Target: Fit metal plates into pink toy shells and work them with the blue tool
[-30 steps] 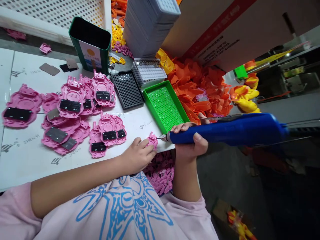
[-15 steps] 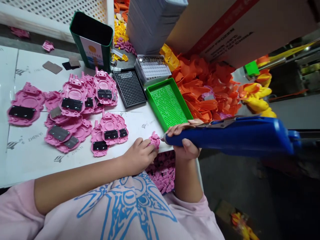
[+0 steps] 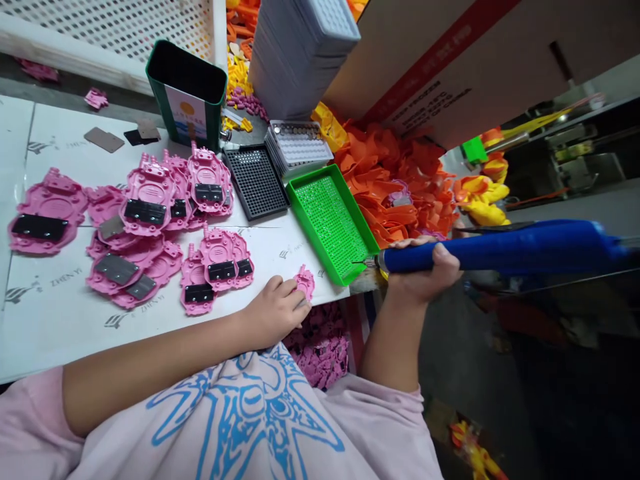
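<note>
Here, left hand (image 3: 277, 312) lies on the desk (image 3: 60, 320), fingers curled, pinning a small pink piece (image 3: 305, 281) at the desk's near edge. Right hand (image 3: 423, 273) clenched round a blue screwdriver (image 3: 510, 247), its tip over the green tray's (image 3: 296, 208) near corner.

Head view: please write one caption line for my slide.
Left hand pins a small pink part at the table edge; right hand grips a blue screwdriver, tip by the green tray.

One blue screwdriver (image 3: 500, 248), one green tray (image 3: 330, 220), one black tray (image 3: 255, 180), one tin (image 3: 187, 100)
</note>
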`<state>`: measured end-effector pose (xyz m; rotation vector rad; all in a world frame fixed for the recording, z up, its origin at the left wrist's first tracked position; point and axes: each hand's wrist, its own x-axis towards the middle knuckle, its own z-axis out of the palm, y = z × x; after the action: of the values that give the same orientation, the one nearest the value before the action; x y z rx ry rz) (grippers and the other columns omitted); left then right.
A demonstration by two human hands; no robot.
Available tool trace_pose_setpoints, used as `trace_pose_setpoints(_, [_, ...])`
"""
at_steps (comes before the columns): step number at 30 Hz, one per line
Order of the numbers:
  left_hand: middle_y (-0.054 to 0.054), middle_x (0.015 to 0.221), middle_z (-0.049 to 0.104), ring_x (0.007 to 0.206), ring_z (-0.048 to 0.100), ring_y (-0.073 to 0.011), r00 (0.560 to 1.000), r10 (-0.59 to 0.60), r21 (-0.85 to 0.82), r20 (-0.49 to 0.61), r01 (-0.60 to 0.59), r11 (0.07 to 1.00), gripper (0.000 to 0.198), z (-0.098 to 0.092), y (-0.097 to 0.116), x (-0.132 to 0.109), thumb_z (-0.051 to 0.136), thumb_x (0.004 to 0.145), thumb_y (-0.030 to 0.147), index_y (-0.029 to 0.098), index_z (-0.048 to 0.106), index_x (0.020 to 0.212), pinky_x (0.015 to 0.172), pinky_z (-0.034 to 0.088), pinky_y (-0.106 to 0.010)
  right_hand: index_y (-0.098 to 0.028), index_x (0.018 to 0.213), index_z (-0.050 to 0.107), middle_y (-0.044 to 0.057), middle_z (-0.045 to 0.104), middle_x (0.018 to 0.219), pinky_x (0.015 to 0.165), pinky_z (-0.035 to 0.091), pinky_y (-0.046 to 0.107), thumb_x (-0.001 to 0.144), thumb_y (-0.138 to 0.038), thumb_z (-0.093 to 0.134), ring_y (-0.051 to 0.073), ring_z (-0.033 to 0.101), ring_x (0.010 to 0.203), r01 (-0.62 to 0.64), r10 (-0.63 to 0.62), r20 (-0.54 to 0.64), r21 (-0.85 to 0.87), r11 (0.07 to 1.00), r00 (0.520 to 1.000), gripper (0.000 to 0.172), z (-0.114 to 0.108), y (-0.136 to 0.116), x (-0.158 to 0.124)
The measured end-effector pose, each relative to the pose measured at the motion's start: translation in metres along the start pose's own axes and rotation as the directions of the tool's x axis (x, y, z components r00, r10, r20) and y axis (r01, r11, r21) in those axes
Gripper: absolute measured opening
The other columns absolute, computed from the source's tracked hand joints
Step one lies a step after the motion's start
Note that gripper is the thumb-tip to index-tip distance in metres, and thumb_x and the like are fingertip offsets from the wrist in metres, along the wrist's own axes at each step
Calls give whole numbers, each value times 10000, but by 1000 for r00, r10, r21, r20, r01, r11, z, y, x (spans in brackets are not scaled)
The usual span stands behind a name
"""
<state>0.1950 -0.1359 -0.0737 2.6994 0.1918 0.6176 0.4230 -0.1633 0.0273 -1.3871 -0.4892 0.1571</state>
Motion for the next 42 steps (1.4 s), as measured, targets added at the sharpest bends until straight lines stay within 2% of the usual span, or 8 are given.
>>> trace_pose_setpoints(3, [-61,963,660,932,491,-227,1000,-7,-10,11,7,1000,211,-2,0,1,665,874,326,160,627,998,786,297,-387,-228,754,463,-78,480,561,437,451,241,593,-350,562,100,504,445,68,-67,-52,15,998,996,225,-2,12,6])
trace_pose_setpoints(6, [-59,970,660,938,486,-230,1000,-10,-18,22,10,1000,190,-3,0,2,665,871,314,160,623,975,782,291,-387,-221,739,468,-73,473,564,438,457,243,624,-355,580,106,518,456,67,-66,-65,16,998,996,209,-5,24,8])
trace_pose_setpoints(11, [-58,984,655,946,481,-227,998,-10,-37,60,12,999,196,-2,-1,1,673,861,309,160,614,974,789,285,-389,-205,686,468,-57,461,594,485,491,270,676,-426,585,109,532,488,47,-48,-29,-20,999,998,250,-12,37,11])
trace_pose_setpoints(18, [-69,1004,654,964,480,-233,997,-10,-30,79,13,999,199,-4,-1,2,670,863,303,162,617,993,795,278,-390,-203,689,467,-47,461,613,500,505,284,699,-442,578,114,531,495,54,-55,-11,-44,998,998,264,-13,41,13])
trace_pose_setpoints(26, [-62,976,661,942,486,-234,999,-6,-23,40,7,1000,198,-2,-1,2,676,860,318,162,625,969,778,279,-393,-203,704,480,-63,473,589,485,501,272,685,-449,602,106,530,471,47,-47,6,-21,999,999,275,-11,35,13])
trace_pose_setpoints(33, [-65,971,660,940,491,-235,1000,-4,-23,26,4,1000,229,-1,0,2,683,856,357,162,628,961,781,284,-397,-226,818,512,-74,485,589,467,455,244,642,-388,535,98,503,459,141,-141,-6,73,987,990,240,-4,3,7])
trace_pose_setpoints(38, [-61,973,662,938,494,-235,1000,4,-22,16,-4,1000,196,0,-1,0,672,857,330,163,627,949,774,281,-395,-241,811,522,-64,483,597,487,479,253,634,-408,511,100,518,472,77,-98,165,132,988,981,244,7,-14,-20])
trace_pose_setpoints(42, [-61,963,658,933,492,-234,1000,9,-16,0,-9,1000,163,0,-1,0,660,854,283,165,631,962,767,277,-391,-258,842,549,-58,516,610,521,502,277,678,-387,510,109,536,489,9,-61,285,180,984,957,212,18,-11,-46])
